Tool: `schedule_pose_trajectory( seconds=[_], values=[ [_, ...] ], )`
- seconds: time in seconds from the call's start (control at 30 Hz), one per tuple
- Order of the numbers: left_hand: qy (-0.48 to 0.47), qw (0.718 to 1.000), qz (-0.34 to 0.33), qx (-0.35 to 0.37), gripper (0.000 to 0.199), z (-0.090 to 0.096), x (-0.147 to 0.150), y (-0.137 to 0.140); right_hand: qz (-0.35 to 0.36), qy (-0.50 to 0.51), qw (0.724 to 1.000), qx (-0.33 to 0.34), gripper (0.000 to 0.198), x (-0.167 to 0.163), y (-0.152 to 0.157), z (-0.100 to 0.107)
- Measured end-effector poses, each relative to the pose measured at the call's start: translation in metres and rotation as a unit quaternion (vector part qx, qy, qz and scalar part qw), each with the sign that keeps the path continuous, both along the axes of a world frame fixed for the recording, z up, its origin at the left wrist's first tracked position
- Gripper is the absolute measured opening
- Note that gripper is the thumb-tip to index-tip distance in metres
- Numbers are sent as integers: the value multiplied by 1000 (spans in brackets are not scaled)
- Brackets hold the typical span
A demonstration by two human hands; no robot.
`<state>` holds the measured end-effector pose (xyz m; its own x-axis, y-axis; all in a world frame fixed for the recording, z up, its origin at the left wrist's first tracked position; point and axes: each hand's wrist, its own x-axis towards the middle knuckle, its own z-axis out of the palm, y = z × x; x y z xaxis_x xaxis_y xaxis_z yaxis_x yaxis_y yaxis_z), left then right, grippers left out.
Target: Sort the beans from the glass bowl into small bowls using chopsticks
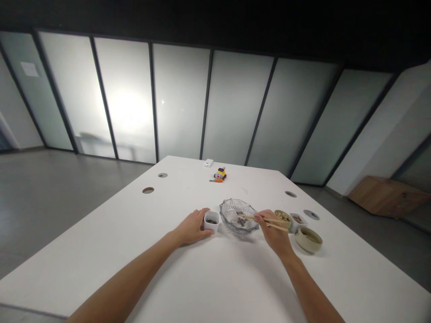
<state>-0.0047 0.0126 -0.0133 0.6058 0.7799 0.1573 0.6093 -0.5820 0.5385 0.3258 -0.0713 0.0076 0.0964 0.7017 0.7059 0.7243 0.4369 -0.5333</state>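
Observation:
My left hand (192, 227) is closed around the side of a small white cup (211, 228), which stands upright on the table with dark bits inside. Between the fingers of my right hand (273, 232) is a pair of wooden chopsticks (249, 217). Their tips reach into a clear glass bowl (232, 204) with a wavy rim, among small dark brownish pieces. Whether the tips pinch a piece is too small to tell. The glass bowl sits just right of the white cup.
Right of my right hand stand a pale green bowl (308, 243), a bowl of light pieces (282, 212) and a white dish (301, 222). Farther back on the white table (175, 193) are a toy vehicle (220, 172), a toy carrot (218, 181) and a white device (208, 163).

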Motion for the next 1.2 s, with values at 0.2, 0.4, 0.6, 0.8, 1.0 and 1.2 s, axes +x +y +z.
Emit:
schedule_pose_trajectory(
  seconds=[0.2,0.4,0.6,0.8,1.0,1.2],
  values=[
    [0,1000,4,-5,78,1,0,-1,-45,-26,998,25,69,3,1,0],
    [-5,1000,4,1,76,0,-1,1,-22,-12,1000,0,67,4,3,-3],
    [3,1000,2,-5,72,3,0,-1,-7,-15,1000,-6,65,4,2,-1],
    [0,1000,3,-6,70,4,0,-1,-22,-19,1000,5,66,5,0,1],
    [-3,1000,5,-7,75,3,0,-1,5,6,1000,-27,65,1,1,0],
    [3,1000,5,-9,74,4,0,-2,27,22,999,-36,64,0,0,-1]
  ],
)
